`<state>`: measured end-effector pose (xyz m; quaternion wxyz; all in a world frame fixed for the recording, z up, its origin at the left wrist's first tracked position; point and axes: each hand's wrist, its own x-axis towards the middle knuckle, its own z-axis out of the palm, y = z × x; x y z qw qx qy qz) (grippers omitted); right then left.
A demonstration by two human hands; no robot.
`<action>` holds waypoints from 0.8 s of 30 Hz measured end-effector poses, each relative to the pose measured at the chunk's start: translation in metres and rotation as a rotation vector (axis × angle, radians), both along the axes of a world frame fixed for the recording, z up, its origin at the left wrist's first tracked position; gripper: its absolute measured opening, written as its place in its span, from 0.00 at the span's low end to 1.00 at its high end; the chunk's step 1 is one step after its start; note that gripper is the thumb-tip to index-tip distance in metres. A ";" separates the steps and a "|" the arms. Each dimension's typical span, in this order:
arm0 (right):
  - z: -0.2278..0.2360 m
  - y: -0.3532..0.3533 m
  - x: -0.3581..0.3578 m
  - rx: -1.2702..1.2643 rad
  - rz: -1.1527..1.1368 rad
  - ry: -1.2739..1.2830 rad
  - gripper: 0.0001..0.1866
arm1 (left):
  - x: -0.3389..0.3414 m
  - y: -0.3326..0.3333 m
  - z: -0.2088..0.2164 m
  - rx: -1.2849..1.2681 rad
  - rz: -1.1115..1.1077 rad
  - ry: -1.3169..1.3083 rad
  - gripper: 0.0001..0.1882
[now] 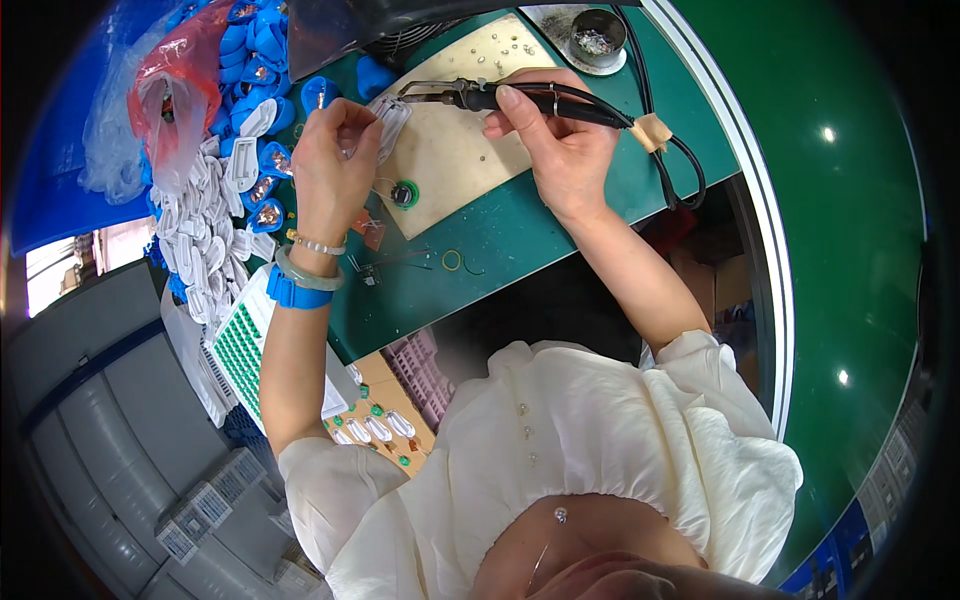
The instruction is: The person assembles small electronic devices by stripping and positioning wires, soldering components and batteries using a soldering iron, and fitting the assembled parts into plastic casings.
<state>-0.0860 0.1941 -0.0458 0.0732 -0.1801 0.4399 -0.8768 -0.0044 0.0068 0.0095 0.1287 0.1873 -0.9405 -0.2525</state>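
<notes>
My right hand (565, 150) grips the black handle of a soldering iron (478, 96), with a thin metal guide tube running alongside it. The iron's tip points left, close to a small white plastic shell (393, 124) at the board's left edge. The fingers of my left hand (335, 160) are pinched at that shell; the fingertips partly cover it, and any small part between them is hidden. Below them a round black-and-green component (404, 194) with thin wires lies on the cream work board (455, 185).
To the left are a heap of white plastic shells (205, 235), blue shells (262, 190) and a red plastic bag (180, 85). A white tray of green parts (240, 345) sits near my left forearm. At the back stands a round metal tin (597, 40); black cables (660, 165) hang at right.
</notes>
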 end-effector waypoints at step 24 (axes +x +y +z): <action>0.000 0.000 0.000 -0.012 -0.009 0.018 0.07 | 0.000 -0.002 -0.001 0.006 -0.021 0.015 0.05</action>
